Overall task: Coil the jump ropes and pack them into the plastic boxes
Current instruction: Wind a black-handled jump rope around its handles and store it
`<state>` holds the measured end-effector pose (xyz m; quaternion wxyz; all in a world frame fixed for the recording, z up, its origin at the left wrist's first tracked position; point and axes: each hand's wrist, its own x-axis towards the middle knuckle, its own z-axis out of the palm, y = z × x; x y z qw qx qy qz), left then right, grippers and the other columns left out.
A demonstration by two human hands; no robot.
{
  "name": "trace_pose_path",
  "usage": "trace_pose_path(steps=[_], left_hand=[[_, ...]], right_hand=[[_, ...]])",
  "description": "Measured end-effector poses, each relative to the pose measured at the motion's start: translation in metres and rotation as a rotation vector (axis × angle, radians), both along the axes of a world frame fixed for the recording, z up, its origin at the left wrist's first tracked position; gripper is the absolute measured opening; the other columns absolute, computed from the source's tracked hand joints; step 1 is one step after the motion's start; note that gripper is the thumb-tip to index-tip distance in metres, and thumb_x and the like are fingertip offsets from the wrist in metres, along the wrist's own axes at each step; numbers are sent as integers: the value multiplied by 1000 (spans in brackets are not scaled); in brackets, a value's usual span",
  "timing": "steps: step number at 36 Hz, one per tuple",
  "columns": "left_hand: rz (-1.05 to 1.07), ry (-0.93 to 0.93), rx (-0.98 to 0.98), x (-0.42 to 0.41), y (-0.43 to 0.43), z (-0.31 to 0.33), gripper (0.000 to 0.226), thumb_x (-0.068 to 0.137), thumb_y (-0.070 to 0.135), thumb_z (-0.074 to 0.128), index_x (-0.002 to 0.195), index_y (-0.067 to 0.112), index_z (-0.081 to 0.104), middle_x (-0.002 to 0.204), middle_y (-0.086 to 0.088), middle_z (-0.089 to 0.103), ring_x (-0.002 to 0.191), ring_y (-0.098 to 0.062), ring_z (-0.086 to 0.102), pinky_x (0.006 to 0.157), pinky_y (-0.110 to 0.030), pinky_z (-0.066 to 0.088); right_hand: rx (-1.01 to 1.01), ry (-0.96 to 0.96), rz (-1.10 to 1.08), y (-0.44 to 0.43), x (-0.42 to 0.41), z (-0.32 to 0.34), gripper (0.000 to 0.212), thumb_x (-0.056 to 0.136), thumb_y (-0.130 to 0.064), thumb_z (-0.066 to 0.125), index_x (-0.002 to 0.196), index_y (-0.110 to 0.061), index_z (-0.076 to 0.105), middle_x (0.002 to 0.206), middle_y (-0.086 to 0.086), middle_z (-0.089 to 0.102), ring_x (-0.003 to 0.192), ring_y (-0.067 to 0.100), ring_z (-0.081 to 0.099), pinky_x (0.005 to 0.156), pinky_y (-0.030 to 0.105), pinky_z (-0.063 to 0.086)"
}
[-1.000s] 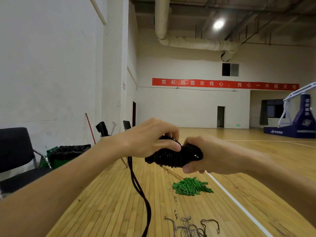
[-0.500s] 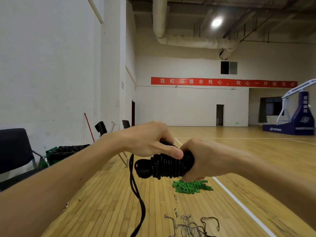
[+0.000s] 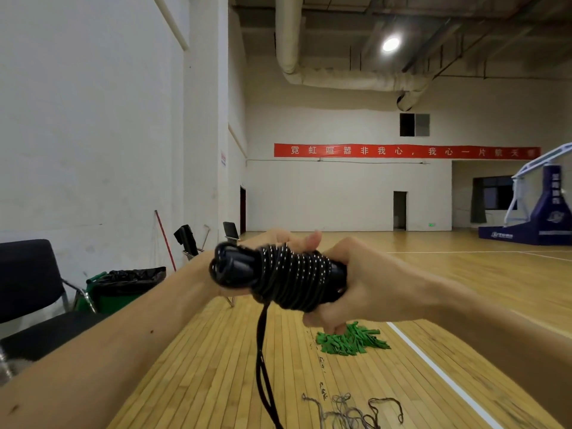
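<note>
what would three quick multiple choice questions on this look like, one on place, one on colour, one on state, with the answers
1. Where does the green pile lie?
A on the black chair
B on the wooden floor, left of the white line
C in the bin

2. What colour is the jump rope?
A red
B yellow
C black with pale flecks

3. How far is the rope wound?
A mostly wound round its handles, with a tail hanging down
B fully wound, no tail
C not wound at all

Answers:
1 B, the pile sits on the boards beside the line.
2 C, the coils that the right hand grips are black with light specks.
3 A, tight coils cover the handles while one length drops out of the bottom of the view.
</note>
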<state>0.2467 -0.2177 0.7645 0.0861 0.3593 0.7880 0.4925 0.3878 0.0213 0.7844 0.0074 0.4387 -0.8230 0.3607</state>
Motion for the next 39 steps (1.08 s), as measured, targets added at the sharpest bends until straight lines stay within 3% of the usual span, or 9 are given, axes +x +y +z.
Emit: trace_pose_path(steps=[3, 5, 9, 15, 22, 27, 32, 36, 39], left_hand=[[-38, -52, 94, -6, -2, -10, 31, 105, 31, 48, 111, 1, 56, 100, -20, 55, 83, -26, 54, 83, -39, 49], [-81, -118, 143, 50, 27, 4, 19, 104, 22, 43, 101, 9, 56, 82, -14, 49, 72, -17, 43, 70, -25, 42], [-127, -88, 154, 82, 44, 13, 43, 102, 16, 37, 67, 22, 59, 58, 6, 46, 50, -5, 40, 50, -16, 36], [-96, -249, 312, 86, 52, 2, 42, 107, 32, 38, 92, 26, 77, 80, -5, 58, 69, -14, 51, 59, -23, 45], [-88, -355, 473, 93, 68, -3, 33, 106, 30, 38, 131, 16, 55, 67, -2, 49, 53, -11, 47, 49, -18, 41], [-2, -377, 402, 93, 65, -16, 34, 108, 26, 38, 132, 12, 57, 63, 2, 39, 50, -10, 37, 47, -21, 34], [156, -71, 121, 94, 62, -9, 35, 109, 32, 36, 125, 14, 61, 62, 7, 29, 51, -7, 26, 49, -20, 22], [224, 179, -135, 103, 64, 6, 36, 104, 43, 42, 120, 21, 65, 53, 12, 48, 46, 0, 41, 51, -14, 34], [221, 431, -356, 108, 64, 17, 29, 101, 47, 52, 109, 24, 69, 79, 1, 69, 63, -6, 57, 71, -29, 50]], right_hand=[[-120, -4, 15, -1, -6, -2, 18, 82, 11, 73, 87, -5, 67, 73, 1, 71, 62, 15, 67, 59, 23, 56], [-178, 9, -10, 0, -11, -4, 16, 82, 8, 74, 86, -6, 68, 72, 1, 71, 63, 17, 68, 59, 24, 57], [-289, 21, -88, 5, -21, -4, 16, 80, 5, 78, 86, -7, 70, 71, 4, 72, 63, 23, 70, 58, 28, 59], [-364, 21, -158, 13, -26, -1, 13, 77, 0, 81, 82, -8, 73, 74, 9, 74, 64, 25, 70, 59, 27, 58], [-488, -53, -226, 16, -34, 0, 9, 82, 1, 76, 89, 0, 71, 73, 9, 72, 65, 22, 69, 62, 28, 60], [-642, -131, -336, 34, -46, 9, 17, 83, 2, 74, 97, 8, 66, 76, 14, 68, 64, 21, 68, 63, 29, 61], [-501, -156, -443, 51, -59, -1, 21, 84, 3, 75, 100, 9, 63, 75, 14, 67, 64, 24, 69, 63, 31, 62], [-340, -66, -516, 50, -67, -10, 19, 83, -2, 79, 95, 3, 64, 72, 10, 68, 60, 24, 70, 63, 35, 63], [-248, -33, -512, 45, -68, -9, 19, 84, -8, 79, 94, 0, 64, 71, 7, 67, 60, 21, 69, 65, 35, 63]])
